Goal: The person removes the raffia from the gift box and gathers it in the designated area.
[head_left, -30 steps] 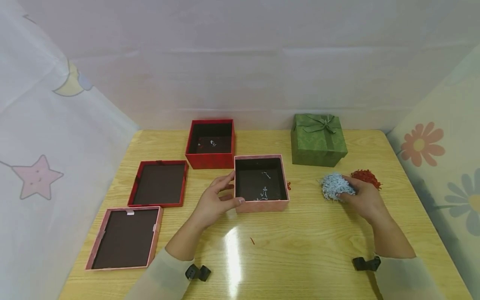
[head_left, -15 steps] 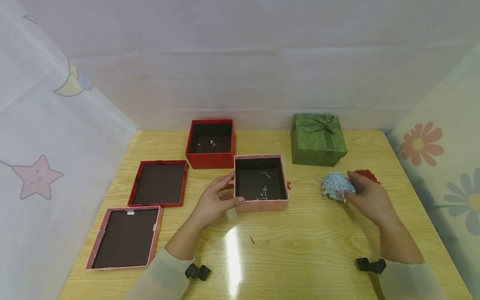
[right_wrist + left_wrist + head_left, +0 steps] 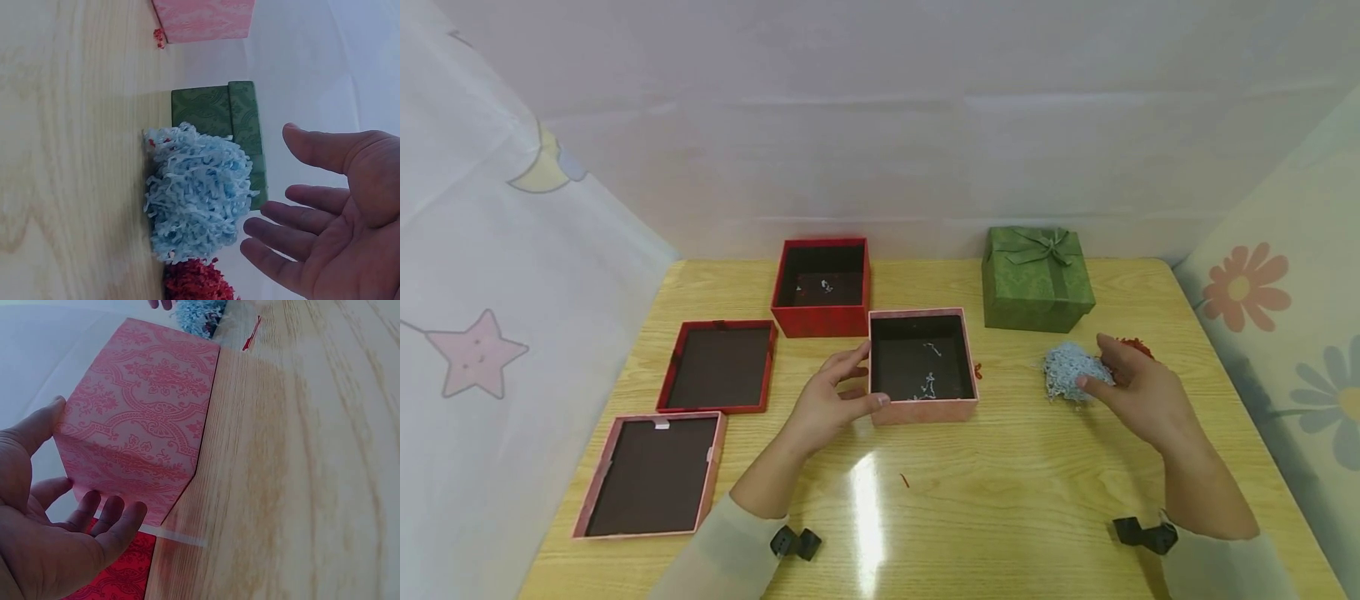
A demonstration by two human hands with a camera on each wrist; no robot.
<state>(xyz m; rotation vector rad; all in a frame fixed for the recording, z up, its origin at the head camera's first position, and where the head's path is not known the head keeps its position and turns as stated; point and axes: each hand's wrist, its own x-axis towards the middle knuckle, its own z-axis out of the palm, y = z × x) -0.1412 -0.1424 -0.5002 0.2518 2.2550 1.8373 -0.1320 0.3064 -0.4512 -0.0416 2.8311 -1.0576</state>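
In the head view, a pink open-topped box [image 3: 923,411] stands mid-table, with a few pale shreds on its dark floor. My left hand [image 3: 829,407] rests against its left side, thumb by the near corner; the left wrist view shows relaxed fingertips along the patterned wall [image 3: 140,400]. A clump of light-blue shredded paper [image 3: 1071,372] lies to the right on the table. Beside it is my right hand [image 3: 1142,398], its fingers spread and holding nothing. In the right wrist view a gap separates those fingers from the blue shreds [image 3: 200,194]. Red shredded paper [image 3: 1137,346] is partly hidden behind the right hand.
Behind the blue clump sits a lidded green gift box [image 3: 1037,283] with a bow. An open red box [image 3: 822,321] stands back left. A red lid [image 3: 718,367] and a pink lid [image 3: 651,475] lie upturned at left. Stray red shreds [image 3: 905,481] dot the wooden table.
My right hand has let go of the blue shredded paper and drawn slightly to the right, its fingers spreading. The left hand and the boxes stay in place.
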